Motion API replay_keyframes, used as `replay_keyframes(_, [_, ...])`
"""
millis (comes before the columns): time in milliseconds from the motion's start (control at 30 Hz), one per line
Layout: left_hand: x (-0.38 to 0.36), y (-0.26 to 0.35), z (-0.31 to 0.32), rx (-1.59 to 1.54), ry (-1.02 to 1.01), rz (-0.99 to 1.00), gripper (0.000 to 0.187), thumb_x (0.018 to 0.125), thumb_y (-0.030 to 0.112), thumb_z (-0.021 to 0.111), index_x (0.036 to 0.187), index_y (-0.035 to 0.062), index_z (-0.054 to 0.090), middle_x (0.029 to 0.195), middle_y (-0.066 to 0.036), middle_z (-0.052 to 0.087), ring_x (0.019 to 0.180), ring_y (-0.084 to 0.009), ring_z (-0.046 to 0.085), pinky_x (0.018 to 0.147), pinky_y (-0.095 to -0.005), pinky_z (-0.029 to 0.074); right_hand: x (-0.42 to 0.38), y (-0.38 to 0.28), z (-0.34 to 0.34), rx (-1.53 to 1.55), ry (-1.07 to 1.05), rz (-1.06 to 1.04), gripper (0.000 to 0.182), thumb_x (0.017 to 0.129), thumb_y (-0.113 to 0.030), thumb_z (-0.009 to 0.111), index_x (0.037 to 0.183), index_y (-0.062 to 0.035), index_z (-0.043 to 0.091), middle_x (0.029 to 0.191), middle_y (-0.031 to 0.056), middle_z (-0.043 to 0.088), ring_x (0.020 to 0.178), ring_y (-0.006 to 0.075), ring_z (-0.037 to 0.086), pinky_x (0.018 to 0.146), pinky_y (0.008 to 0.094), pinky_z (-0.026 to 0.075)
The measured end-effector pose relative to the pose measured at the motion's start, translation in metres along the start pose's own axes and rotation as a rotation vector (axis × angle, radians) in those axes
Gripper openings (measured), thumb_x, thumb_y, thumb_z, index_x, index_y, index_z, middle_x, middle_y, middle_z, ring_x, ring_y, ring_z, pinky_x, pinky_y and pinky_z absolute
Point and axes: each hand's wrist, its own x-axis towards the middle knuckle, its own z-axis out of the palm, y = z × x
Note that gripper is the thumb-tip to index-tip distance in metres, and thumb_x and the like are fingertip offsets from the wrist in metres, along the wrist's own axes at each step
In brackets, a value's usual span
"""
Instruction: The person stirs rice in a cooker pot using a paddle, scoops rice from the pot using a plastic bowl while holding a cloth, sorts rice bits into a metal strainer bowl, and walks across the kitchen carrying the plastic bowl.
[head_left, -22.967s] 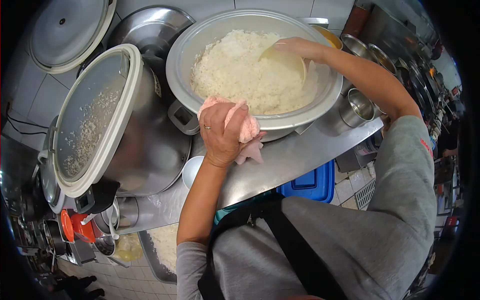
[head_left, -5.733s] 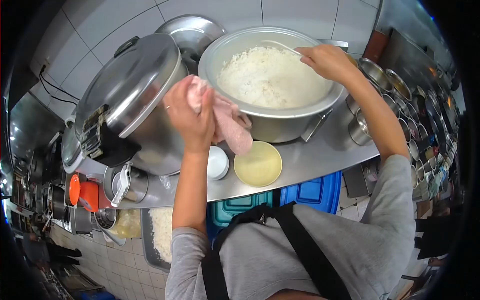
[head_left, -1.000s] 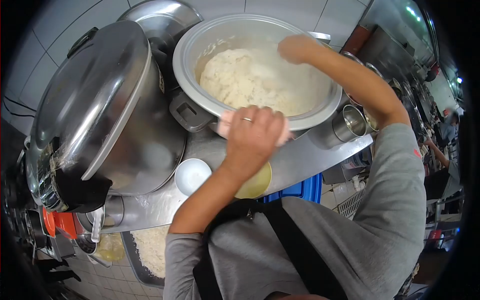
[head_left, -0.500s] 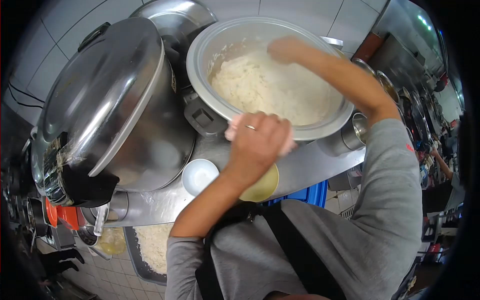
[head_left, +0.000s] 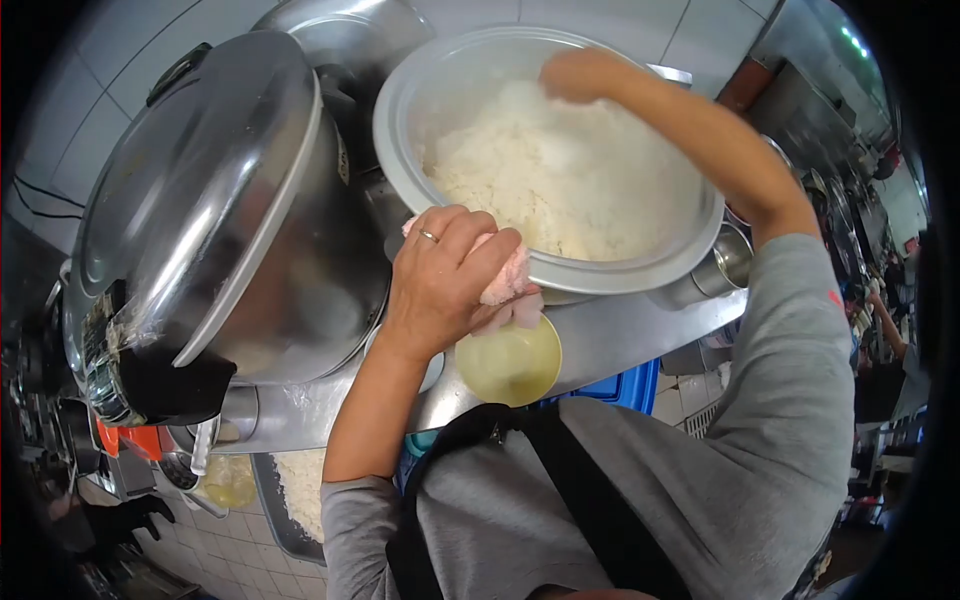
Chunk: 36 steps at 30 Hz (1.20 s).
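Note:
A large silver pot [head_left: 620, 277] of steaming white rice [head_left: 500, 190] is in front of me. My left hand [head_left: 440, 275], with a ring on one finger, is closed on a pink cloth [head_left: 507, 272] against the pot's near left rim. My right hand [head_left: 580, 76] is over the far side of the pot's opening, its fingers curled into a fist and smeared by motion. Steam veils the area under it, so whatever it holds is hidden. Close below the cloth is a yellow bowl [head_left: 510, 362]. A white bowl [head_left: 433, 373] is mostly covered by my left forearm.
A big lidded metal cooker [head_left: 210, 190] stands on the left of the steel counter [head_left: 640, 330]. Metal containers [head_left: 728, 255] stand right of the pot. Below the counter are a grey tray [head_left: 270, 500] of rice and a blue crate [head_left: 625, 388]. Another person's arm [head_left: 885, 325] shows far right.
My left hand has shifted left along the rim with the cloth. The pot has moved slightly, and the rice looks more spread out under thicker steam. My right hand remains over the far side.

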Motion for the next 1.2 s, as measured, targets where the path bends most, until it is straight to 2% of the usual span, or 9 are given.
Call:
replay_keyframes(100, [-0.002, 0.000, 0.004, 0.008, 0.020, 0.027, 0.045, 0.058, 0.030, 0.081, 0.093, 0.0100, 0.062, 0.090, -0.005, 0.055, 0.086, -0.0266, 0.055, 0.075, -0.0395, 0.046, -0.018, 0.040, -0.024, -0.189, -0.144, 0.154, 0.026, 0.084, -0.010, 0.047, 0.099, -0.0046, 0.068, 0.107, 0.0162, 0.066, 0.093, 0.0359, 0.065, 0.076, 0.0457, 0.053])
replay_keyframes(267, [0.000, 0.004, 0.014, 0.014, 0.083, 0.046, 0.044, 0.057, 0.032, 0.080, 0.090, 0.0106, 0.061, 0.088, -0.005, 0.055, 0.084, -0.0262, 0.055, 0.074, -0.0393, 0.045, 0.010, 0.046, 0.103, -0.067, 0.087, 0.112, 0.017, 0.080, -0.012, 0.055, 0.089, -0.0044, 0.067, 0.093, 0.0154, 0.068, 0.086, 0.0341, 0.065, 0.071, 0.0462, 0.052])
replay_keyframes(533, [0.008, 0.057, 0.051, 0.010, 0.062, 0.033, 0.034, 0.064, 0.020, 0.071, 0.094, 0.0084, 0.060, 0.085, -0.005, 0.052, 0.083, -0.0247, 0.054, 0.070, -0.0365, 0.044, -0.033, 0.015, 0.018, 0.170, 0.097, -0.093, 0.015, 0.078, -0.009, 0.054, 0.084, -0.0039, 0.067, 0.092, 0.0187, 0.067, 0.084, 0.0372, 0.065, 0.068, 0.0466, 0.052])
replay_keyframes(733, [0.001, 0.015, 0.009, 0.139, 0.140, -0.050, 0.043, 0.061, 0.028, 0.079, 0.095, 0.0084, 0.062, 0.090, -0.006, 0.056, 0.088, -0.0269, 0.057, 0.077, -0.0392, 0.046, -0.018, 0.060, 0.069, -0.150, -0.102, 0.214, 0.025, 0.085, -0.023, 0.052, 0.096, -0.0072, 0.068, 0.104, 0.0135, 0.067, 0.098, 0.0353, 0.062, 0.083, 0.0453, 0.050])
replay_keyframes(800, [0.000, -0.002, 0.012, -0.039, 0.059, -0.064, 0.048, 0.057, 0.035, 0.082, 0.093, 0.0089, 0.063, 0.089, -0.005, 0.056, 0.087, -0.0274, 0.056, 0.078, -0.0405, 0.046, 0.001, 0.039, 0.131, 0.209, 0.481, 0.246, 0.032, 0.089, -0.029, 0.046, 0.103, -0.0071, 0.066, 0.111, 0.0124, 0.065, 0.103, 0.0345, 0.060, 0.091, 0.0454, 0.047])
replay_keyframes(833, [0.001, -0.002, 0.011, -0.031, 0.062, -0.068, 0.048, 0.057, 0.035, 0.082, 0.093, 0.0089, 0.063, 0.089, -0.005, 0.056, 0.087, -0.0274, 0.056, 0.078, -0.0405, 0.046, 0.003, 0.032, 0.120, 0.211, 0.486, 0.237, 0.032, 0.089, -0.029, 0.046, 0.103, -0.0071, 0.066, 0.111, 0.0124, 0.065, 0.103, 0.0345, 0.060, 0.091, 0.0454, 0.047])
replay_keyframes(900, [-0.001, 0.004, 0.012, -0.006, 0.088, -0.035, 0.051, 0.056, 0.037, 0.082, 0.093, 0.0091, 0.062, 0.089, -0.005, 0.056, 0.086, -0.0275, 0.056, 0.077, -0.0401, 0.045, -0.005, 0.009, 0.079, 0.268, 0.090, 0.196, 0.035, 0.092, -0.028, 0.040, 0.103, -0.0066, 0.066, 0.111, 0.0141, 0.065, 0.104, 0.0347, 0.060, 0.091, 0.0465, 0.046])
replay_keyframes(1100, [-0.001, 0.010, 0.015, 0.033, 0.087, -0.059, 0.051, 0.057, 0.039, 0.082, 0.092, 0.0089, 0.061, 0.087, -0.005, 0.054, 0.084, -0.0265, 0.055, 0.077, -0.0395, 0.044, -0.060, 0.017, -0.022, -0.251, -0.126, 0.178, 0.029, 0.089, -0.023, 0.045, 0.098, -0.0072, 0.068, 0.097, 0.0136, 0.068, 0.090, 0.0306, 0.066, 0.076, 0.0497, 0.051])
replay_keyframes(1200, [0.003, 0.020, 0.020, 0.040, 0.092, -0.066, 0.049, 0.059, 0.039, 0.081, 0.092, 0.0090, 0.060, 0.087, -0.005, 0.053, 0.083, -0.0260, 0.054, 0.077, -0.0386, 0.044, -0.038, 0.073, 0.066, -0.150, 0.115, 0.166, 0.023, 0.081, -0.018, 0.052, 0.090, -0.0070, 0.069, 0.089, 0.0145, 0.068, 0.082, 0.0316, 0.067, 0.070, 0.0509, 0.051])
